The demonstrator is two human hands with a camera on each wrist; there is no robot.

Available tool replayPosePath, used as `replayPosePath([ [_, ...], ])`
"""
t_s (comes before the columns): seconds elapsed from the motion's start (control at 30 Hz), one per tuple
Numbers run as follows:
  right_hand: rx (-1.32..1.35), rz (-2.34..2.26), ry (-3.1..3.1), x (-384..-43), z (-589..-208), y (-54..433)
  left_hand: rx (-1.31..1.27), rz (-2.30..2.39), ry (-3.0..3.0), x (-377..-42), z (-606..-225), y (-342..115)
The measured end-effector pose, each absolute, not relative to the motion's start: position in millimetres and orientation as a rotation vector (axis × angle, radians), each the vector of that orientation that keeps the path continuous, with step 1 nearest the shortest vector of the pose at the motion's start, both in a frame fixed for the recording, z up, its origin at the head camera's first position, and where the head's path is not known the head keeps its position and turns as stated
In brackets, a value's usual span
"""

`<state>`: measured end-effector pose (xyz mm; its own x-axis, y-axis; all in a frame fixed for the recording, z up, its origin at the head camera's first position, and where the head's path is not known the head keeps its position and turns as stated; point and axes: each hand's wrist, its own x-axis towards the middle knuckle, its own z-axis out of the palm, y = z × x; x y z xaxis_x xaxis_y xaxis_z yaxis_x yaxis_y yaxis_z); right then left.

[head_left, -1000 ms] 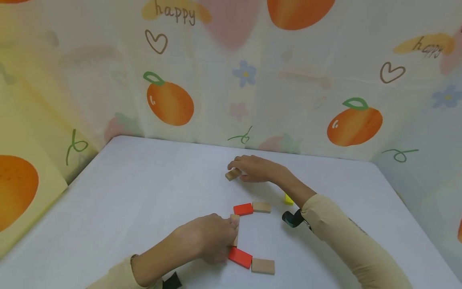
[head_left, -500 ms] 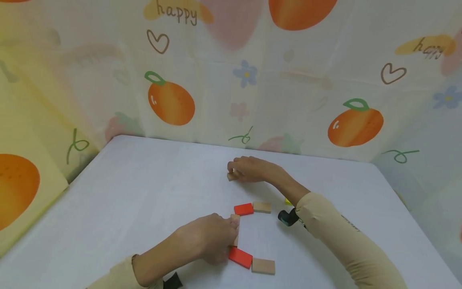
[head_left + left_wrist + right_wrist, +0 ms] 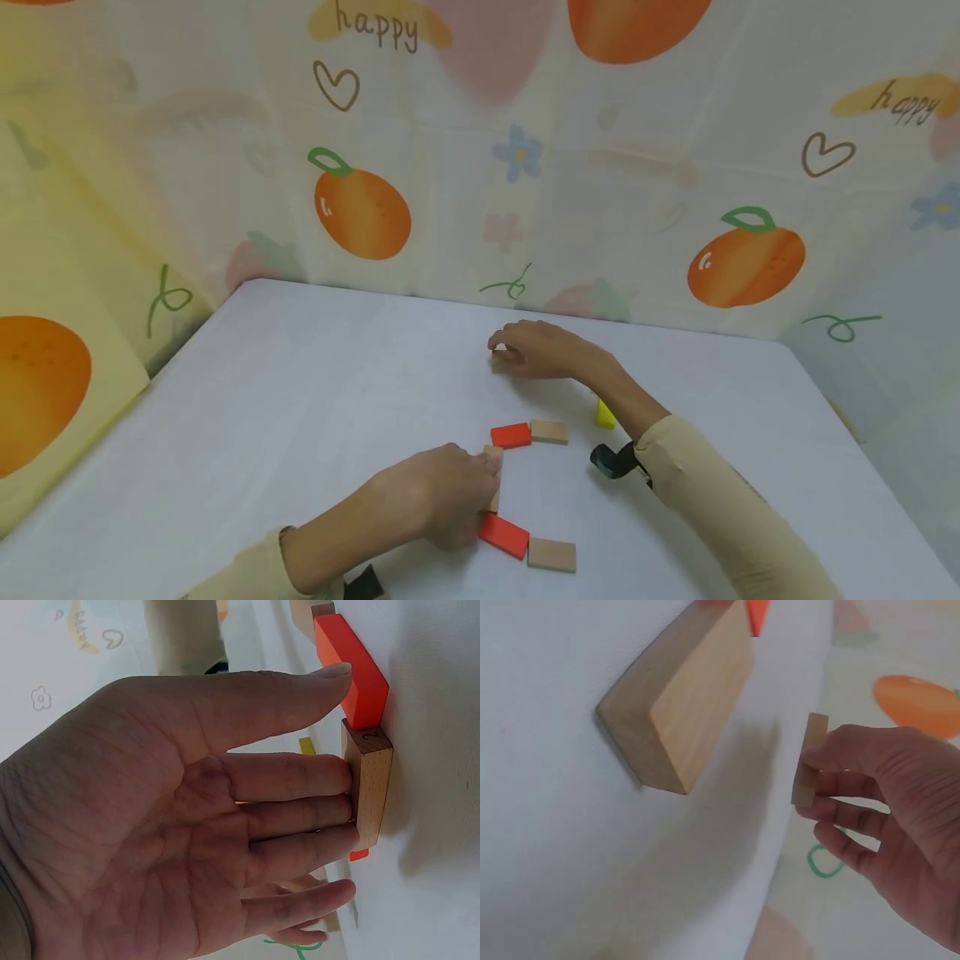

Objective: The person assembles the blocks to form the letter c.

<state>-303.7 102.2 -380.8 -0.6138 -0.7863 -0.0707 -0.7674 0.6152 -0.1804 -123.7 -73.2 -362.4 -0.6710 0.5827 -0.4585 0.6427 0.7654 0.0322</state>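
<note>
In the head view, my left hand (image 3: pixel 450 492) is beside an upright-running wooden block (image 3: pixel 495 496), partly covered by the fingers. The left wrist view shows fairly straight fingertips at this block's side (image 3: pixel 373 787), with the thumb tip overlapping a red block (image 3: pixel 364 682). Farther back, my right hand (image 3: pixel 543 348) pinches another plain wooden block (image 3: pixel 810 761) between thumb and fingers, close over the table; its fingers hide much of it in the head view. A second red block (image 3: pixel 512 435) and wooden blocks (image 3: pixel 550 432) (image 3: pixel 552 554) continue the curved row.
A yellow block (image 3: pixel 605 414) stands under the right forearm, partly hidden. Near the right sleeve is a dark wrist device (image 3: pixel 613 462). The white table (image 3: pixel 322 375) ends at a patterned cloth backdrop (image 3: pixel 442 208).
The right hand shifts slightly rightward, and the block in its fingers has turned, now showing less. The left hand and the row of blocks keep their places; the head view drifts a little.
</note>
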Motion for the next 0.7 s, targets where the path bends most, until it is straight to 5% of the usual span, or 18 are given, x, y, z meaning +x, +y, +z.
replayPosePath([
  [0.7,-1.177,-0.226,2.829,-233,-339,182,0.911,-0.162,2.534,-123,-363,-70],
])
